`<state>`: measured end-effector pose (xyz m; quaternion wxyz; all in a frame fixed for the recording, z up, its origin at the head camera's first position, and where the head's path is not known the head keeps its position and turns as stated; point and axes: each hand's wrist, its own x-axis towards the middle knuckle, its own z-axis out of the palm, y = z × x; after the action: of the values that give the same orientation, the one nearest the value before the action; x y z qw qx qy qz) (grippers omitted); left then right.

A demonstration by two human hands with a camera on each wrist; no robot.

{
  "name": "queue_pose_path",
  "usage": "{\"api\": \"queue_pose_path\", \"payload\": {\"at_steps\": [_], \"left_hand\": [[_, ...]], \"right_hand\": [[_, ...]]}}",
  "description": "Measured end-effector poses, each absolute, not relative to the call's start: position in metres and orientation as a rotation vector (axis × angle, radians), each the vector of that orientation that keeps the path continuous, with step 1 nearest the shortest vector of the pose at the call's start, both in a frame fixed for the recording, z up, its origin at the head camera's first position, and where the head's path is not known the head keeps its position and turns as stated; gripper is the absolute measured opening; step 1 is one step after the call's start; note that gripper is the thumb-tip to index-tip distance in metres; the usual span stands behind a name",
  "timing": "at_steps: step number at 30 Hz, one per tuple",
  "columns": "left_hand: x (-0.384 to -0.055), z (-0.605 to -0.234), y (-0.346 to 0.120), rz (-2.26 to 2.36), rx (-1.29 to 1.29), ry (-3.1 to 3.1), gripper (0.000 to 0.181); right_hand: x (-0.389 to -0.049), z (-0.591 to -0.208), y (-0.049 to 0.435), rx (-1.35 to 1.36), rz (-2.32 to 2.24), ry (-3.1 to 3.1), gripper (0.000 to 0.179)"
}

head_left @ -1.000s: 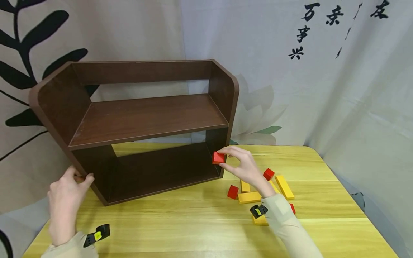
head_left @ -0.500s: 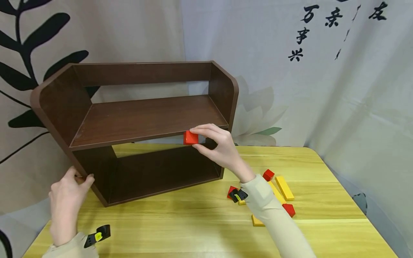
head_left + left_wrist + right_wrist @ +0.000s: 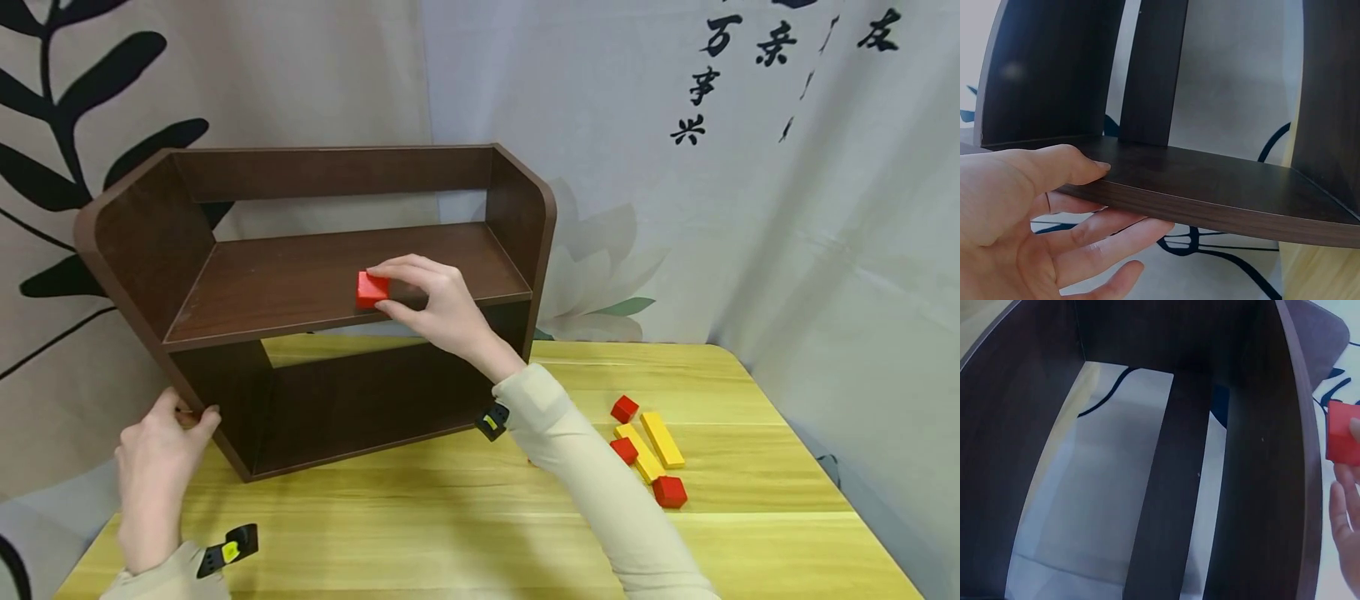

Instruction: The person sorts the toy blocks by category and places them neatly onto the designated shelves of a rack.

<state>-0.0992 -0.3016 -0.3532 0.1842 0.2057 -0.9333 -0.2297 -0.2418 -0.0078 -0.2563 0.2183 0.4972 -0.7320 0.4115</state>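
A dark brown two-tier wooden shelf stands on the table. My left hand grips its left side panel low down; in the left wrist view the thumb lies on the panel's inner face and the fingers pass under its edge. In front of the upper shelf board my right hand pinches a red block between thumb and fingers. The same red block shows at the right edge of the right wrist view, outside the shelf's front edge.
To the right on the table lie several loose blocks, among them a red block, another red block and a long yellow block. My right forearm hides part of this pile. A white printed curtain hangs behind.
My right hand has carried the red block leftward and up, from beside the shelf's right side to in front of its upper board. The left hand keeps its grip on the side panel.
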Motion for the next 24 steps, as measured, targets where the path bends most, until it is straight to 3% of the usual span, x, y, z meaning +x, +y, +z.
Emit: {"api": "queue_pose_path", "payload": {"at_steps": [14, 24], "left_hand": [[-0.111, -0.355, -0.308, -0.652, 0.573, -2.65, 0.031], [-0.119, -0.356, -0.313, -0.659, 0.566, -2.651, 0.032]], "right_hand": [[-0.251, -0.25, -0.059, 1.349, 0.977, -2.344, 0.035], [-0.24, -0.261, -0.055, 1.326, 0.47, -2.16, 0.039]]}}
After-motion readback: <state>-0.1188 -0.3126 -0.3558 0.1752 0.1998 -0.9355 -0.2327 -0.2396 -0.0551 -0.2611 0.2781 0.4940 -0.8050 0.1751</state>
